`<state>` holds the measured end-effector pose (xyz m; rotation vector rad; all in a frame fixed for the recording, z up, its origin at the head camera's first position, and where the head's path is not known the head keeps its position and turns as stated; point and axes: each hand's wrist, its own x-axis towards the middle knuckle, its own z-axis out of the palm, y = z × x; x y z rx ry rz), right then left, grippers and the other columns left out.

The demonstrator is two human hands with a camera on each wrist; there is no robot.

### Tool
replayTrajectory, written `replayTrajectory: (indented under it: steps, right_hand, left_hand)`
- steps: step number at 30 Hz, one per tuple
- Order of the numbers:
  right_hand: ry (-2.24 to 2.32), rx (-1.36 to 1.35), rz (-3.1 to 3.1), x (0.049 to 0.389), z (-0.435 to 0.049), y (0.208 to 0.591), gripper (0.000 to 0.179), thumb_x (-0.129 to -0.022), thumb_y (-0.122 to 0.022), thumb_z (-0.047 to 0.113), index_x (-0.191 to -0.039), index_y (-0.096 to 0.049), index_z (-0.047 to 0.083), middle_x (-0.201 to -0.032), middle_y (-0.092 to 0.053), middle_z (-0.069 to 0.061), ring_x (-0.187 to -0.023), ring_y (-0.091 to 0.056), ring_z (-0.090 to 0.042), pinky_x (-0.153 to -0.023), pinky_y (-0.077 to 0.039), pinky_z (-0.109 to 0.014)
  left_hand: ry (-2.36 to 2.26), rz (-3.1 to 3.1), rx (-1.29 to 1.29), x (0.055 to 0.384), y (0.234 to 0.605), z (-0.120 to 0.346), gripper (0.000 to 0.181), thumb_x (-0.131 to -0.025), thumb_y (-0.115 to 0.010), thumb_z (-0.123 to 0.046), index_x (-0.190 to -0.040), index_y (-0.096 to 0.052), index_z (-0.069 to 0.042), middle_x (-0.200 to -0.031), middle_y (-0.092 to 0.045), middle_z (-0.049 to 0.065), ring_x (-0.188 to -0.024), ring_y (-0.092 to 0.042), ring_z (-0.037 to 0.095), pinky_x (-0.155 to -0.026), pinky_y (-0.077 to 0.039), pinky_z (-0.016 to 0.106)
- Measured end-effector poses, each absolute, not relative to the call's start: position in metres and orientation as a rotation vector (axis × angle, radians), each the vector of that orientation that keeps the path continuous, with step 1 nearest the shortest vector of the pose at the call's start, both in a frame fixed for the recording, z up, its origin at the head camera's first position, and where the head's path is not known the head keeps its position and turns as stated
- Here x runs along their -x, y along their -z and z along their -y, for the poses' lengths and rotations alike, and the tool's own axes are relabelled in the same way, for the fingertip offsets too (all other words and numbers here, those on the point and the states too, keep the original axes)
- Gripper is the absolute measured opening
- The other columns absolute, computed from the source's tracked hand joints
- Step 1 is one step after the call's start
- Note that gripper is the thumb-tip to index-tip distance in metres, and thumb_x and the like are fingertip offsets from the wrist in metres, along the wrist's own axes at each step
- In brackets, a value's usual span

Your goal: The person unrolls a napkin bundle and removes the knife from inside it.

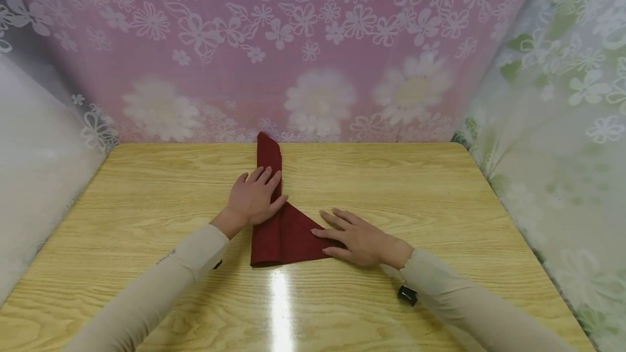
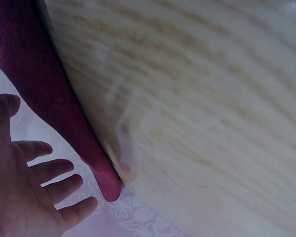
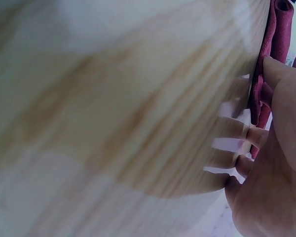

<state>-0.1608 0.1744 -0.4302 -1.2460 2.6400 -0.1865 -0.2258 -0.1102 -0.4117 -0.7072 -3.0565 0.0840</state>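
Observation:
A dark red cloth (image 1: 300, 240) lies folded on the table, with a long narrow strip running to the far edge and a triangular part spreading right. My left hand (image 1: 251, 197) rests on the strip, fingers extended and slightly spread. At the triangle's right corner, my right hand (image 1: 362, 240) lies palm down with its fingers extended over the cloth, hiding that tip. The left wrist view has the cloth (image 2: 54, 94) beside the spread left fingers. In the right wrist view, the right thumb touches the cloth (image 3: 282, 32), and the other fingertips meet the tabletop.
The wood-grain table (image 1: 391, 178) has rounded far corners. A pink flowered curtain (image 1: 235, 80) hangs behind it, and a pale floral sheet (image 1: 562, 151) borders the right side. The cloth's far end reaches slightly past the table's back edge. Black wrist devices (image 1: 407, 295) show under the sleeves.

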Motion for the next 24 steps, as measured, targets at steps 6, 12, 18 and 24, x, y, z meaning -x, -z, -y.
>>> replayTrajectory:
  steps: [6,12,18,24]
  right_hand:
    - [0.196,1.243,-2.634,0.16,-0.174,0.428,0.05,-0.102,-0.038,0.045,-0.149,-0.037,0.027,-0.158,-0.016,-0.01,-0.143,-0.013,-0.034,-0.114,-0.016,-0.046]
    - [0.21,1.253,-2.636,0.16,-0.174,0.43,0.05,-0.102,-0.038,0.045,-0.149,-0.037,0.026,-0.157,-0.017,-0.011,-0.142,-0.014,-0.034,-0.113,-0.016,-0.047]
    - [0.231,1.288,-2.64,0.16,-0.175,0.431,0.05,-0.102,-0.04,0.042,-0.148,-0.039,0.023,-0.156,-0.019,-0.014,-0.141,-0.016,-0.037,-0.112,-0.018,-0.049]
    - [0.222,1.263,-2.641,0.16,-0.174,0.431,0.05,-0.102,-0.039,0.043,-0.148,-0.038,0.025,-0.157,-0.017,-0.011,-0.142,-0.014,-0.034,-0.113,-0.016,-0.047]
  left_hand:
    - [-0.066,3.06,0.717,0.221,0.415,0.108,0.063,-0.097,-0.041,-0.053,-0.148,-0.039,-0.016,-0.149,-0.037,0.013,-0.137,-0.031,0.03,-0.104,-0.031,0.053]
    - [-0.084,3.068,0.697,0.221,0.419,0.105,0.062,-0.097,-0.042,-0.053,-0.146,-0.043,-0.015,-0.148,-0.038,0.013,-0.136,-0.033,0.031,-0.104,-0.032,0.053]
    - [-0.067,3.096,0.635,0.221,0.42,0.102,0.063,-0.095,-0.045,-0.049,-0.145,-0.043,-0.01,-0.147,-0.04,0.013,-0.134,-0.036,0.03,-0.103,-0.034,0.052]
    - [-0.055,3.092,0.594,0.223,0.418,0.097,0.061,-0.092,-0.049,-0.043,-0.141,-0.048,-0.007,-0.142,-0.046,0.015,-0.13,-0.041,0.031,-0.099,-0.038,0.052]
